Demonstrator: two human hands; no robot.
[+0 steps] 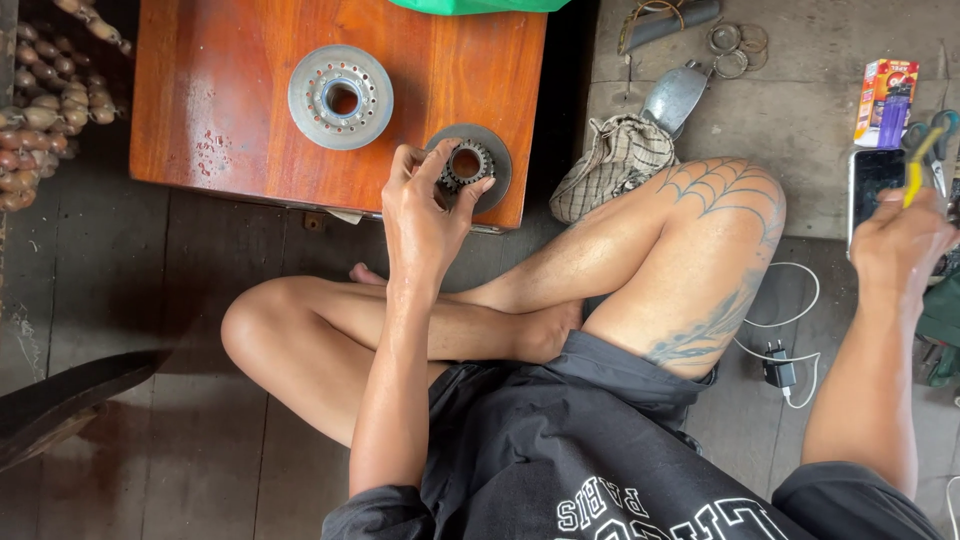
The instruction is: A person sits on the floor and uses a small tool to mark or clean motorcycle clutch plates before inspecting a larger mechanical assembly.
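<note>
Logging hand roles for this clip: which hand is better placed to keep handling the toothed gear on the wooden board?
Left. The left hand has its fingers around the toothed gear on the wooden board. The right hand is far off, holding a yellow tool.

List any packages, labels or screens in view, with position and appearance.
Small carton: upright on the floor at upper right, a rectangular box in red, orange and purple.
Phone: just below the carton, beside the right hand, a dark blank screen with a pale edge.
Shorts print: white lettering on black fabric, bottom centre.
</note>
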